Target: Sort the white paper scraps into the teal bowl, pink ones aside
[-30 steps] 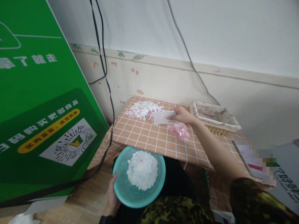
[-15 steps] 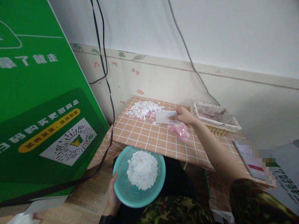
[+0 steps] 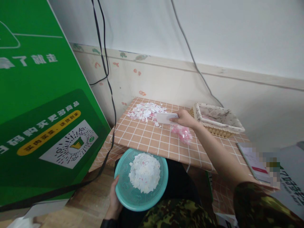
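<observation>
My left hand (image 3: 115, 198) grips the left rim of a round turquoise plastic basket (image 3: 122, 186), which is on my lap below the table edge. Inside it lies a heap of small white paper scraps (image 3: 144, 173) with a few pink bits. My right hand (image 3: 185, 118) is closed on the right end of a flat white card (image 3: 166, 118) held over the table. The card's left end is at the right edge of a pile of white and pink scraps (image 3: 146, 110). Just below my right hand is a clear bag of pink pieces (image 3: 182, 133).
A fabric-lined wicker basket (image 3: 218, 122) stands at the back right of the checked tablecloth (image 3: 152, 139). A tablet or phone (image 3: 253, 161) lies at the right. A tall green panel (image 3: 47, 95) is on the left, with a black strap (image 3: 114, 110) hanging before it.
My right hand has moved the card slightly left, against the scrap pile's edge, and the card looks more tilted. My left hand and the turquoise basket have stayed put.
</observation>
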A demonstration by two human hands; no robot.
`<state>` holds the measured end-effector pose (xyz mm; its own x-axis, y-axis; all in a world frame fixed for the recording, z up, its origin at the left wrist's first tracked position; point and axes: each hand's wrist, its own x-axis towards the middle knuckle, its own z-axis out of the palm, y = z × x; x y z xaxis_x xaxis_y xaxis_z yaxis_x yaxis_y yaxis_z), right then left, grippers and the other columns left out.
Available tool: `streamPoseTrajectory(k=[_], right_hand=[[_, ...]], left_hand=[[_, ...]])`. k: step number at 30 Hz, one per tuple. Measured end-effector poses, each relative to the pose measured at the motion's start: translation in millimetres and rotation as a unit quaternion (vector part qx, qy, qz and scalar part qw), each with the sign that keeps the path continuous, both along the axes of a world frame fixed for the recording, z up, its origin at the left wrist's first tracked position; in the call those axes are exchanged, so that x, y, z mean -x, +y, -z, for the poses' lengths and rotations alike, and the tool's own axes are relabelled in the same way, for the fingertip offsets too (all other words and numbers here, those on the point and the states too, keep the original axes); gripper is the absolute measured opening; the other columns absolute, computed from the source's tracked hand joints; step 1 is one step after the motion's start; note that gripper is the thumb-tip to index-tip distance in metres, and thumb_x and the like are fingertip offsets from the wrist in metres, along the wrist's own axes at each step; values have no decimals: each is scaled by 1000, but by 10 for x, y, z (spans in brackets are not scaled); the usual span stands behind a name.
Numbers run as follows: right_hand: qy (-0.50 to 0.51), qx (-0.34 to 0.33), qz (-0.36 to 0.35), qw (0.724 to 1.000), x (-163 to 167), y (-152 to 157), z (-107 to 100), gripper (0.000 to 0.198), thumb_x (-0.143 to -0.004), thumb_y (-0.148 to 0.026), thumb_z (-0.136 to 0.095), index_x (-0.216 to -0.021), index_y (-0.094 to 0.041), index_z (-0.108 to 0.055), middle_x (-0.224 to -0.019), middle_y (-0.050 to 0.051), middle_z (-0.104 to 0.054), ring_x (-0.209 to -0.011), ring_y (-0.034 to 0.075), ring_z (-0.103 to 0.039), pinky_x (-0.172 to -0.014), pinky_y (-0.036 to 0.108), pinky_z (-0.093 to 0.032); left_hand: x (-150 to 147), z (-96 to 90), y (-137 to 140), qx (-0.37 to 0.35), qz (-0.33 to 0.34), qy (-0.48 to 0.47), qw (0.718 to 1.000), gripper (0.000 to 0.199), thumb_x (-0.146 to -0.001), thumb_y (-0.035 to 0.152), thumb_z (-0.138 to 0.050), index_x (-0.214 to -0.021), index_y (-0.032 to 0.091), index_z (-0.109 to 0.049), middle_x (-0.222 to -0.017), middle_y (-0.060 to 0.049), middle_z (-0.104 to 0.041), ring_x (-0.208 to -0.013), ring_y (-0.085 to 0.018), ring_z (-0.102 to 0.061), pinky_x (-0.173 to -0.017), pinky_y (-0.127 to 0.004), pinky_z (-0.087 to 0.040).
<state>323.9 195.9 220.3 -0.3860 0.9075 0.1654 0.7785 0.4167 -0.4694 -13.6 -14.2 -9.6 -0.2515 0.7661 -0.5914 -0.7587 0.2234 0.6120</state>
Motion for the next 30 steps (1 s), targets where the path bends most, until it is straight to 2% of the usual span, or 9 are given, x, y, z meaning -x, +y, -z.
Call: streamPoseTrajectory(k=[4, 11, 15, 20, 26, 30], right_hand=[[4, -36, 36, 999, 7, -25, 12, 18, -73, -27, -57, -77, -14, -69, -62, 2, -63, -58, 13, -54, -56, 23, -37], [-26, -5, 25, 999, 27, -107, -38, 18, -72, -27, -59, -77, -13, -69, -62, 2, -63, -58, 14, -55, -55, 24, -36], [-30, -32, 15, 999, 45, -85, 11, 22, -75, -27, -56, -88, -16, -71, -70, 4, -67, -64, 16, -58, -59, 25, -38], [-21, -63, 28, 997, 43, -102, 66, 18, -77, -27, -56, -81, -16, -70, -69, 4, -66, -63, 15, -58, -59, 25, -38], [18, 4, -16, 1000, 60, -157, 50, 19, -76, -28, -56, -83, -15, -69, -66, 1, -64, -60, 13, -55, -58, 23, -38], [31, 16, 6, 999, 37, -143, 9, 20, -73, -30, -58, -78, -14, -69, -60, 0, -60, -56, 12, -52, -55, 23, -36]], left_hand=[[3, 23, -1, 9, -1, -9, 1000, 22, -61, 33, -71, -76, 17, -71, -72, -2, -73, -65, -20, -65, -72, -35, -51], [6, 41, 0, 5, 6, 3, 1000, 24, -60, 34, -71, -77, 18, -72, -72, -2, -73, -67, -21, -66, -74, -35, -51], [3, 37, 1, 8, 15, 7, 1000, 26, -60, 35, -71, -79, 17, -72, -74, -3, -73, -75, -26, -67, -77, -38, -51], [-2, 12, -7, 7, 7, 9, 1000, 26, -59, 34, -71, -79, 17, -72, -73, -4, -74, -73, -26, -67, -76, -39, -51], [-20, -70, -5, 11, 11, 12, 1000, 24, -59, 34, -71, -76, 17, -72, -73, -4, -74, -71, -25, -67, -75, -38, -51], [-23, -107, -5, 11, 12, 7, 1000, 24, -59, 33, -71, -77, 17, -73, -73, -4, -74, -70, -25, -67, -75, -37, -51]])
